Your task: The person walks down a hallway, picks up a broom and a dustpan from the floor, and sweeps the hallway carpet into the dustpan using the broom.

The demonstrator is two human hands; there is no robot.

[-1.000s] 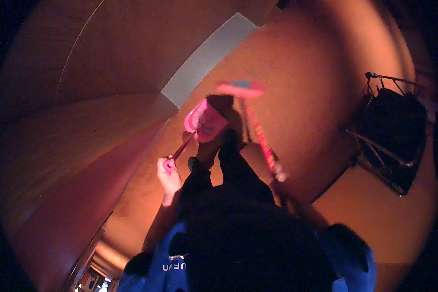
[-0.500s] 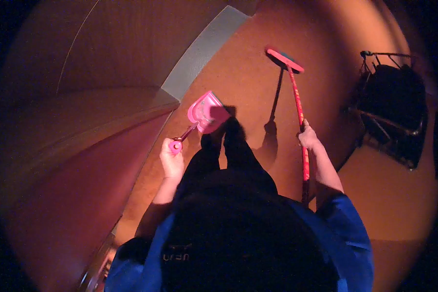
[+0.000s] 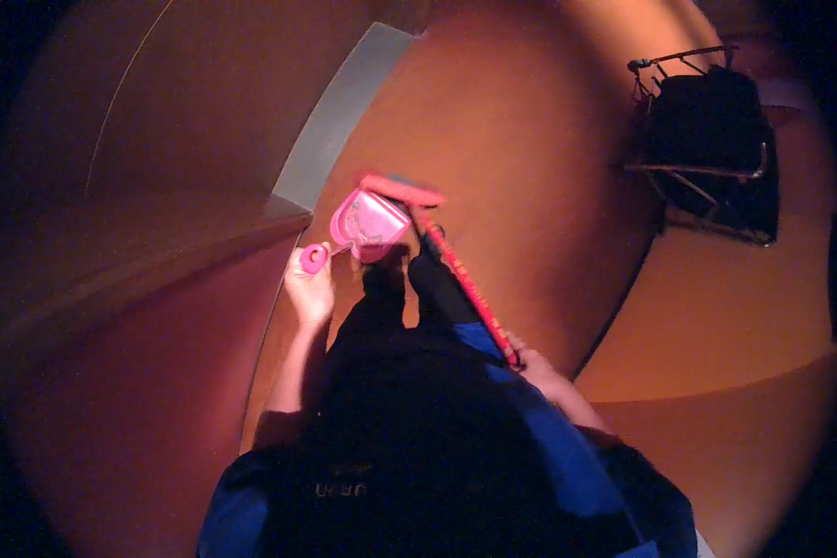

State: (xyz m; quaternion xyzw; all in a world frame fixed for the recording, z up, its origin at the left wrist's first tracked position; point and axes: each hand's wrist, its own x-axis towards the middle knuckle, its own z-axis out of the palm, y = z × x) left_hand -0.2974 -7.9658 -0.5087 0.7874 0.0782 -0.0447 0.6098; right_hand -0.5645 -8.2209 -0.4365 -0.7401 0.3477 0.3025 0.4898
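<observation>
Holding dustpan (image 3: 381, 219) and broom (image 3: 470, 290) over the floor (image 3: 530, 167)

Left hand (image 3: 312, 299) is closed round the pan's handle (image 3: 314, 259), right hand (image 3: 538, 370) round the broom's stick; broom head (image 3: 402, 191) sits by the pan's rim. A knock there could spill the specks (image 3: 354, 221) inside

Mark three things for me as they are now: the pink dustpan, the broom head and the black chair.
Pink dustpan (image 3: 374, 226): head view, on the pan's inner surface.
Broom head (image 3: 400, 189): head view, on its pink bar.
Black chair (image 3: 702, 116): head view, on its dark upper panel.
</observation>
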